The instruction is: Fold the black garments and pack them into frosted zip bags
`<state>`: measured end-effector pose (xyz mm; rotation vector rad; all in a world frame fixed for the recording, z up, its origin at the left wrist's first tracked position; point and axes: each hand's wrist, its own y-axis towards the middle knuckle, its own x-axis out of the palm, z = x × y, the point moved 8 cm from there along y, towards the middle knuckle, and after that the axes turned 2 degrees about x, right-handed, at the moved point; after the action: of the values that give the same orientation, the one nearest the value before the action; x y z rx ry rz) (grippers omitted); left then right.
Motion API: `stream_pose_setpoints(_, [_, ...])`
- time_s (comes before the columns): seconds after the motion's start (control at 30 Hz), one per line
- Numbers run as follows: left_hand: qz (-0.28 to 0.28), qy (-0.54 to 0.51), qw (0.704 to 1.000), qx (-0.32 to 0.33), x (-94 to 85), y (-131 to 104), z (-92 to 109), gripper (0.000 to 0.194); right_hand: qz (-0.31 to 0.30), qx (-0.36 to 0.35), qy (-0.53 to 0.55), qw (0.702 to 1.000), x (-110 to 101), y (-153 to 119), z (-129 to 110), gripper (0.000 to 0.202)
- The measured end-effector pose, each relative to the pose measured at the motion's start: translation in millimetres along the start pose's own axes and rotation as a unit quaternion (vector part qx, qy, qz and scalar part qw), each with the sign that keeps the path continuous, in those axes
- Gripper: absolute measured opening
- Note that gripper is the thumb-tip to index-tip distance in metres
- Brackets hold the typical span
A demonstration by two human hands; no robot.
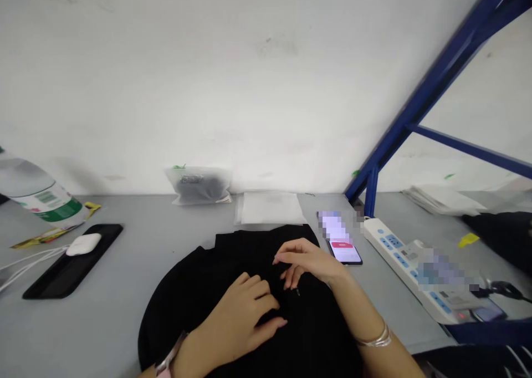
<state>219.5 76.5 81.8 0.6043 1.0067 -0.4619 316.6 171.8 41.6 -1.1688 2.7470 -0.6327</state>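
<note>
Grey tabletop [137, 256] bears a black pleated fabric garment [233, 267] — your left hand [245, 317] and right hand [305, 261] press flat, empty, side by side.

Looks like a small garment packing/workshop spot, not a home. Grey bench [137, 223] against a bare white wall [249, 78], blue steel rack frame [419, 98] at 2 o'clock, bagged dark item [201, 185] + flat poly bags [272, 207] at 12, long power strip [409, 264] at 3, stacked sheets [440, 199] behind it.
</note>
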Motion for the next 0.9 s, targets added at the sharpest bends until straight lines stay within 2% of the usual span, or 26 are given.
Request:
stream_pose_setpoints(0.17, [0.081, -0.021, 0.996, 0.008, -8.0, -3, -3, 0.018, -0.012, 0.009, 0.027, 1.000, 10, 3, 2, 0.043])
stream_pose_setpoints(0.27, [0.083, 0.005, 0.996, 0.021, -1.6, -3, -3, 0.021, -0.014, 0.019, 0.025, 0.999, 12, 2, 2, 0.042])
stream_pose_setpoints(0.4, [0.076, 0.014, 0.997, 0.028, 3.2, -2, -4, 0.009, -0.032, 0.005, 0.012, 0.999, 13, 2, 1, 0.044])
stream_pose_setpoints(0.43, [0.076, 0.011, 0.997, 0.031, 2.6, -2, -3, 0.006, -0.018, -0.009, -0.005, 1.000, 9, 2, -1, 0.044])
stream_pose_setpoints(0.5, [0.084, 0.006, 0.996, 0.039, -0.9, -2, -1, 0.002, 0.050, -0.050, -0.067, 0.995, -8, 0, -7, 0.040])
stream_pose_setpoints(0.57, [0.102, 0.001, 0.994, 0.049, -6.9, -2, 3, 0.003, 0.120, -0.088, -0.153, 0.977, -24, -5, -14, 0.036])
stream_pose_setpoints(0.6, [0.112, -0.001, 0.992, 0.055, -9.9, -2, 4, 0.005, 0.133, -0.099, -0.195, 0.967, -29, -6, -16, 0.034])
stream_pose_setpoints(0.73, [0.129, -0.019, 0.988, 0.081, -16.8, -3, 9, 0.009, 0.101, -0.109, -0.280, 0.948, -26, -4, -16, 0.025])
stream_pose_setpoints(0.9, [0.097, -0.033, 0.992, 0.080, -9.6, -3, 5, 0.012, 0.125, -0.130, -0.326, 0.928, -14, 3, -16, 0.015])
